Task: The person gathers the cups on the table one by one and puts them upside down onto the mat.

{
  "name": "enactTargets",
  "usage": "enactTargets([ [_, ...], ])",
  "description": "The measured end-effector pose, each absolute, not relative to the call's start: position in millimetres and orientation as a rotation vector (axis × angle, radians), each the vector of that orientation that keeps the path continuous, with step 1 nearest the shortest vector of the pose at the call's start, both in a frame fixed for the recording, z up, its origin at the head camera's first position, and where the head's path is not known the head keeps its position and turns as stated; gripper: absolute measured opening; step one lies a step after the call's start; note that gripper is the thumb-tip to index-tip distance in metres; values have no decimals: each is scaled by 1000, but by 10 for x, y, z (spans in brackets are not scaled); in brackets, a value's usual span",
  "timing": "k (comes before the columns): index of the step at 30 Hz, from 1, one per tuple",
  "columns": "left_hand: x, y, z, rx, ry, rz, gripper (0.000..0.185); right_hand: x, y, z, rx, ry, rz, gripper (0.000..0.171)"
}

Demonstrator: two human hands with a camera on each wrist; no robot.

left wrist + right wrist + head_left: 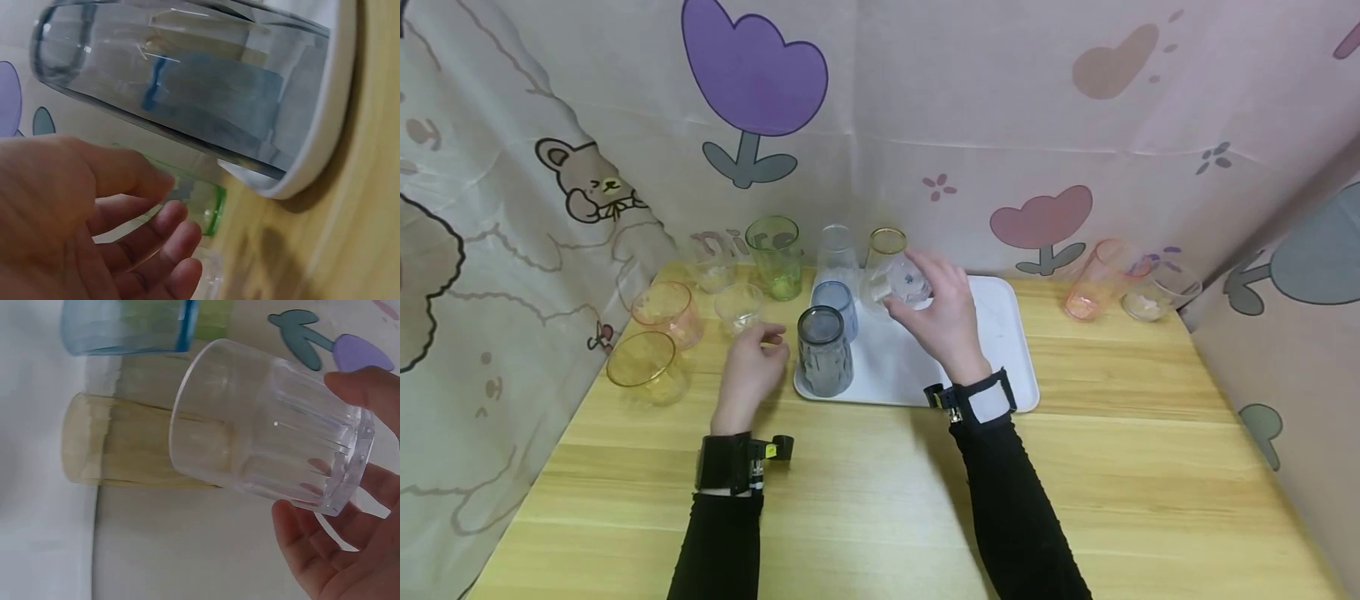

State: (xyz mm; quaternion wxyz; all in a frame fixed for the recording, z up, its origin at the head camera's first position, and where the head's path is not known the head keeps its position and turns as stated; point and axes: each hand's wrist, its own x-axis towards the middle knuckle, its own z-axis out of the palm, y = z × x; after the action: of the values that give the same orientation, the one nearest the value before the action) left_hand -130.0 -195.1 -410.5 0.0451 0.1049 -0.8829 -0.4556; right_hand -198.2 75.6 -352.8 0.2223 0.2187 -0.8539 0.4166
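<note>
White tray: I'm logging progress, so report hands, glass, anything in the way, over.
Right hand holds clear glass above white tray. Left hand empty, beside grey glass. Amber glass close by, possibly in the way.

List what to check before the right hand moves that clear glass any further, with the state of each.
1. Right hand grips the clear glass: ok.
2. Clear glass stands straight, mouth down: not ok; mouth down but tilted.
3. Clear glass is free of the yellow glass behind: cannot tell; they overlap in view.
4. Tray has bare room on its right side: ok.
5. Left hand is empty: ok.
6. Gray glass stands on the tray: ok.
</note>
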Motion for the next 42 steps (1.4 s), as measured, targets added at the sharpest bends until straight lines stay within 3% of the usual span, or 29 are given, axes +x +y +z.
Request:
enactTargets([
  [20,-1353,-1884,-4267,329,-2817,-1421,41,-2155,699,-3919,607,-2678,1011,69],
  [42,-1363,-1863,-4287,321,-2822,-1405,37,-2182,580,-4103,733,-2652,908,55],
])
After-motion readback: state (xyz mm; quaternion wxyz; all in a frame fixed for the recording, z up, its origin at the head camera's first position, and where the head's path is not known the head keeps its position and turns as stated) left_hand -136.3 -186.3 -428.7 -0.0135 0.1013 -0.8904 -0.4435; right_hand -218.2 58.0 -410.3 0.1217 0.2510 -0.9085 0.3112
